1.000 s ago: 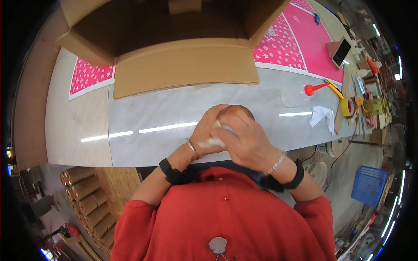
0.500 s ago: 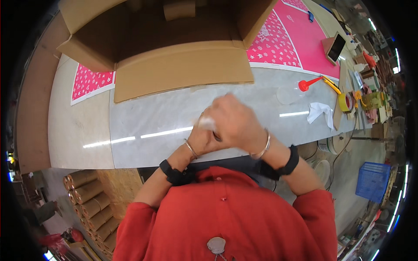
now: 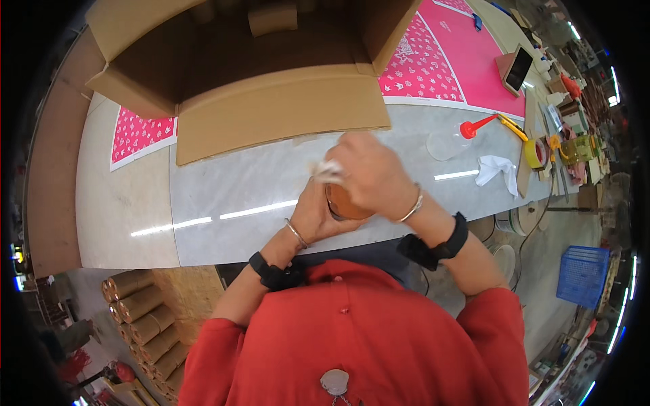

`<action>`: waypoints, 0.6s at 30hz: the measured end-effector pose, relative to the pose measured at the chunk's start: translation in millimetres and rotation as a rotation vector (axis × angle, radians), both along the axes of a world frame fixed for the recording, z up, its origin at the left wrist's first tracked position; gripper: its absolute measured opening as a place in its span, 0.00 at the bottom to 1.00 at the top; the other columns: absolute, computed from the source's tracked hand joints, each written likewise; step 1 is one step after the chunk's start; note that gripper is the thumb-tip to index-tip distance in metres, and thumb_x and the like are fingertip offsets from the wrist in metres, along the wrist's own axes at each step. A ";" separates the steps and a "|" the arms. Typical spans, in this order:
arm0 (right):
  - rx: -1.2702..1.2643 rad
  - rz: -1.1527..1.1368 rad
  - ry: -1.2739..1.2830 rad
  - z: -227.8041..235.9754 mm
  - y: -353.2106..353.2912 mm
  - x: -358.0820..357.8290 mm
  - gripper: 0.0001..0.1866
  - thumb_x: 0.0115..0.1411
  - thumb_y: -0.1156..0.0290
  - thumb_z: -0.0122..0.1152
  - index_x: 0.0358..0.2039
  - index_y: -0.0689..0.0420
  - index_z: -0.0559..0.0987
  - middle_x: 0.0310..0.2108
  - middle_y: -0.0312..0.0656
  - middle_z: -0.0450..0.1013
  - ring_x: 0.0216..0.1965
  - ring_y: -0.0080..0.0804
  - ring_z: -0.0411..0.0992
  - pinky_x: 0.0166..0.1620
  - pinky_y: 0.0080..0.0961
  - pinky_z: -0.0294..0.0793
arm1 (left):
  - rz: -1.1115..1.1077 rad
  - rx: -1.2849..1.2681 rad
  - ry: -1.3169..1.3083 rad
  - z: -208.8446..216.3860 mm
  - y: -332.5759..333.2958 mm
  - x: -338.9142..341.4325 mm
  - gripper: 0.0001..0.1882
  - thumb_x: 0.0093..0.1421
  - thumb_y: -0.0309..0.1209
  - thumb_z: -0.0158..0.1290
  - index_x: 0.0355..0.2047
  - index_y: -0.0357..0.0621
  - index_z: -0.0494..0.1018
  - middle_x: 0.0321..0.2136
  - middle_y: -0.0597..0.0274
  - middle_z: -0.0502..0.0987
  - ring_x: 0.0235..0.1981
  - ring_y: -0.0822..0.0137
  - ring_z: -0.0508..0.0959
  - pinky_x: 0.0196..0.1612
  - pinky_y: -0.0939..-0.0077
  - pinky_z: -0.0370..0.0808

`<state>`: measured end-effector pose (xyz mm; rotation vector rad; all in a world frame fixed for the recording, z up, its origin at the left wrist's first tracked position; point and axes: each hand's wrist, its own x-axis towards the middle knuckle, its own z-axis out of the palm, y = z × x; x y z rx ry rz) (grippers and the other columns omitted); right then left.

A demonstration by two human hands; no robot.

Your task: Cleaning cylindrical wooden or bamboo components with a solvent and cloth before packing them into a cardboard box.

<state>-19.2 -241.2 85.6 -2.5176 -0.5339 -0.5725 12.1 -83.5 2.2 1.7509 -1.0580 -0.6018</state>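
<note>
My left hand [image 3: 314,211] is wrapped round a brown cylindrical tube [image 3: 344,203] with a dark rim, held above the grey tabletop close to my body. Part of the tube is hidden by my fingers. My right hand [image 3: 371,174], blurred by motion, pinches a crumpled white cloth [image 3: 328,172] against the tube's upper left side. Just beyond my hands lies the front flap [image 3: 284,111] of a large open cardboard box [image 3: 264,76].
To the right are a clear squeeze bottle with a red nozzle [image 3: 467,130], a white cloth [image 3: 497,172], a yellow cutter [image 3: 512,127], a yellow tape roll [image 3: 537,154] and a propped phone [image 3: 518,70]. Pink printed sheets [image 3: 420,68] lie beside the box. Brown tubes [image 3: 145,318] are stacked below left.
My right hand has shifted slightly up with its cloth, uncovering more of the brown tube. The left hand keeps its hold in nearly the same place.
</note>
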 end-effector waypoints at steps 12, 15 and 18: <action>0.048 -0.046 0.002 13.9 8.6 -43.3 0.13 0.45 0.81 0.55 0.34 0.59 0.73 0.30 0.43 0.67 0.34 0.44 0.66 0.33 0.33 0.69 | 0.196 -0.215 -0.090 -3.1 -4.0 -0.1 0.48 0.35 0.39 0.70 0.55 0.42 0.58 0.48 0.51 0.68 0.48 0.51 0.69 0.53 0.63 0.66; 0.043 -0.091 -0.020 3.9 -8.9 -14.4 0.12 0.46 0.80 0.55 0.34 0.59 0.73 0.30 0.42 0.67 0.34 0.45 0.67 0.33 0.33 0.69 | 0.212 -0.154 0.008 -1.0 -4.2 -3.6 0.48 0.35 0.40 0.70 0.55 0.42 0.58 0.48 0.51 0.68 0.49 0.52 0.69 0.53 0.63 0.66; 0.059 -0.177 0.006 2.9 -27.6 -30.1 0.11 0.47 0.80 0.54 0.34 0.58 0.74 0.31 0.42 0.68 0.34 0.43 0.67 0.33 0.33 0.70 | 0.265 -0.173 -0.029 0.9 -4.4 -4.8 0.48 0.36 0.41 0.70 0.55 0.42 0.58 0.48 0.51 0.68 0.49 0.52 0.69 0.53 0.63 0.66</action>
